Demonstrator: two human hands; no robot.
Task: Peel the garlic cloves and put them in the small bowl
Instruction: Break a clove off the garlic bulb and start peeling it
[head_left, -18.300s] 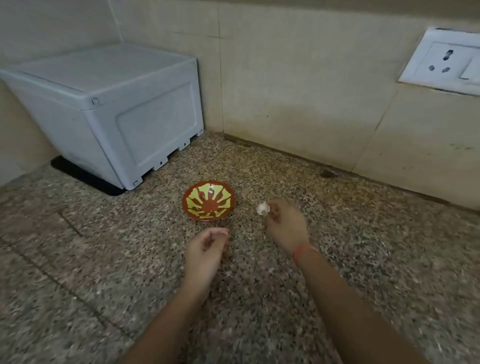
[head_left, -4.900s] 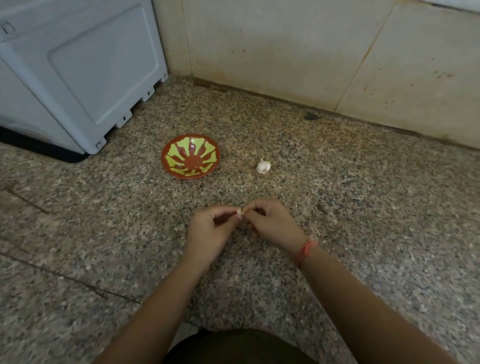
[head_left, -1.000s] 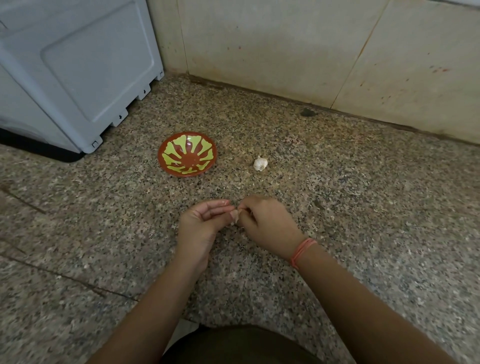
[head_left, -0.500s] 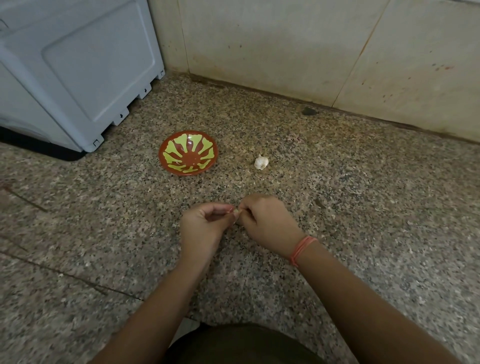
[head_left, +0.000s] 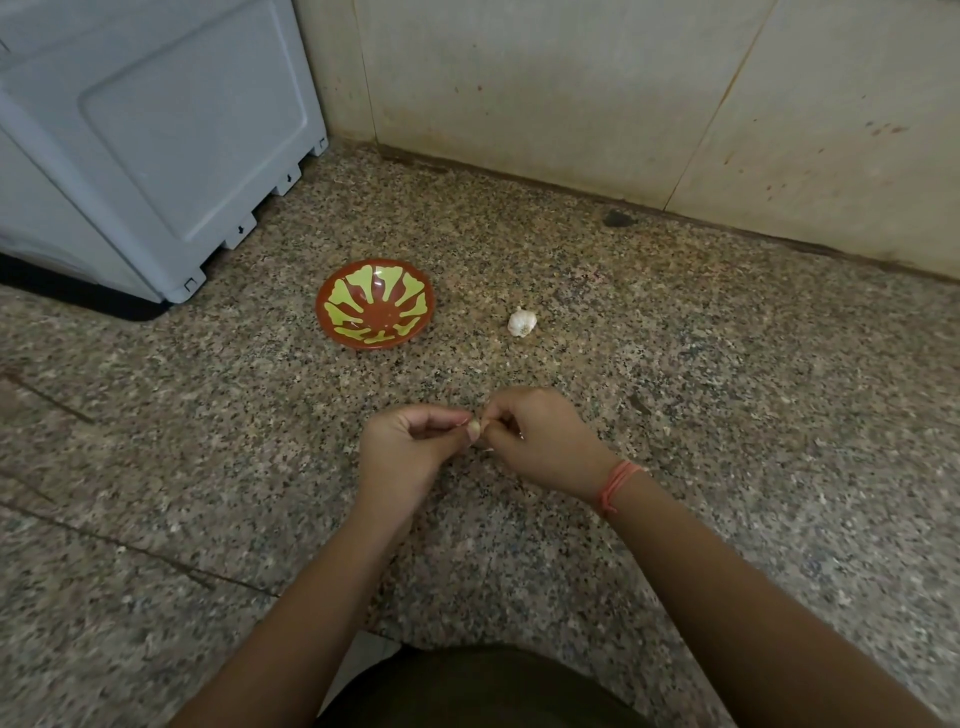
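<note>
Head camera: we look down on a speckled grey-brown granite tabletop (head_left: 727, 415) that runs back to a beige tiled wall (head_left: 571, 93) along its far edge. In the far-left corner we see a large pale grey plastic box (head_left: 156, 130) with a moulded panel side, standing on a black base (head_left: 78, 291).

Two bare forearms reach in from the near edge, over a dark garment (head_left: 483, 686) at the bottom of the view. The left hand (head_left: 405, 447) and the right hand (head_left: 545, 441) meet over the middle of the tabletop, somewhat nearer the near edge than the far one. The right wrist carries a thin orange thread band (head_left: 618, 483).

Farther back, left of centre, sits the small round bowl, red-brown with yellow-green petal shapes (head_left: 375, 306), upright on the stone. To its right, apart from it, lies a small white garlic bulb (head_left: 521, 322).

Smallest of all is the pale garlic clove (head_left: 474, 429), caught between the two hands. The left hand's fingers (head_left: 441, 415) are curled in with the tips pinching the clove from the left. The right hand's fingers (head_left: 498, 415) are curled too, their tips pressed against the clove's right side. We cannot tell how much skin is on the clove, since the fingertips cover most of it. It is well short of the bowl.
</note>
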